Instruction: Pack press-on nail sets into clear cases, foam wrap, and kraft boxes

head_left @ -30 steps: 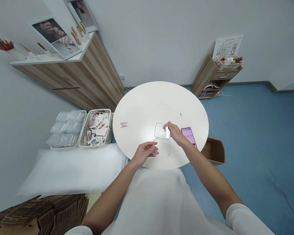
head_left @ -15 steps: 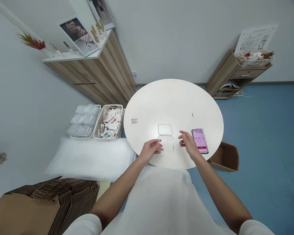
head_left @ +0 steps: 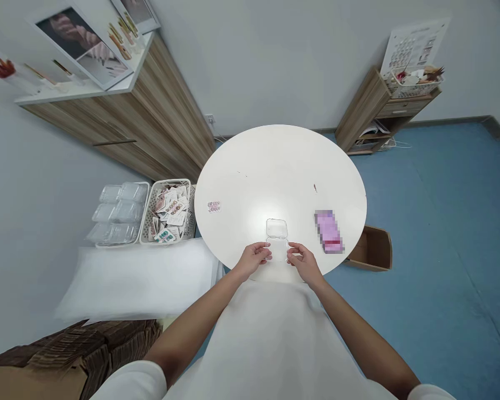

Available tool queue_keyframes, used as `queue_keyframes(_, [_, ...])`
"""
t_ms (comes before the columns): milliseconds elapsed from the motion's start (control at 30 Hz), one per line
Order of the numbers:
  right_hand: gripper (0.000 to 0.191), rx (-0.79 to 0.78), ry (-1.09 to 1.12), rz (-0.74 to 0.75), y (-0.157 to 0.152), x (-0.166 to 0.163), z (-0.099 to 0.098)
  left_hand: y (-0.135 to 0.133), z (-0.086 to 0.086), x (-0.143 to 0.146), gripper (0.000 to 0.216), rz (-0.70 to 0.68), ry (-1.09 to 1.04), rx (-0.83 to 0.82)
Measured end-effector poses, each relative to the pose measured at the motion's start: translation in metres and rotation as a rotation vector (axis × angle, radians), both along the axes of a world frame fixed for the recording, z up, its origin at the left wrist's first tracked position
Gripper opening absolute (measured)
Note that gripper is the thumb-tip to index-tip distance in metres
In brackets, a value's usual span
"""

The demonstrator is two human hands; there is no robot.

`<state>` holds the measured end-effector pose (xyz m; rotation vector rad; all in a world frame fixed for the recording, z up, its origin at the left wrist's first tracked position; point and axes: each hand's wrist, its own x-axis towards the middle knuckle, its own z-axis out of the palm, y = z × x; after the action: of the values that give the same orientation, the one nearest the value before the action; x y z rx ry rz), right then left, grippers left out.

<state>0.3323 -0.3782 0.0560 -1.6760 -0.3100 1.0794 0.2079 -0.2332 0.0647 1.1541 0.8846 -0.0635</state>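
Clear plastic case (head_left: 277,239), two halves spread open, over near part of white table (head_left: 275,166); resting or lifted, cannot tell. Left hand (head_left: 254,258): thumb and fingers pinching near half's left edge. Right hand (head_left: 305,263): fingertips closed on its right edge. Pixelated pink phone (head_left: 329,231) off right; small pink-patterned card (head_left: 214,207) well apart, left

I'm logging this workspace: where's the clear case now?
In the head view, the clear case is open at the near side of the white table, between the left hand and right hand.
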Motion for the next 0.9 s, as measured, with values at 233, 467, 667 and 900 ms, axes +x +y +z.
queue_keyframes(233, [0.037, -0.083, -0.038, -0.029, 0.011, 0.008, -0.015, 0.006, -0.01, 0.01, 0.033, -0.17, 0.071, 0.236])
queue_keyframes(467, [0.033, -0.11, -0.099, -0.031, 0.027, 0.019, -0.023, 0.014, -0.022, 0.019, 0.044, -0.146, 0.11, 0.31])
queue_keyframes(667, [0.033, -0.153, -0.166, -0.012, 0.048, 0.031, -0.036, 0.021, -0.034, 0.027, 0.05, -0.019, 0.139, 0.316])
queue_keyframes(900, [0.033, -0.195, -0.208, 0.002, 0.064, 0.043, -0.061, 0.031, -0.054, 0.044, 0.048, -0.085, 0.151, 0.358])
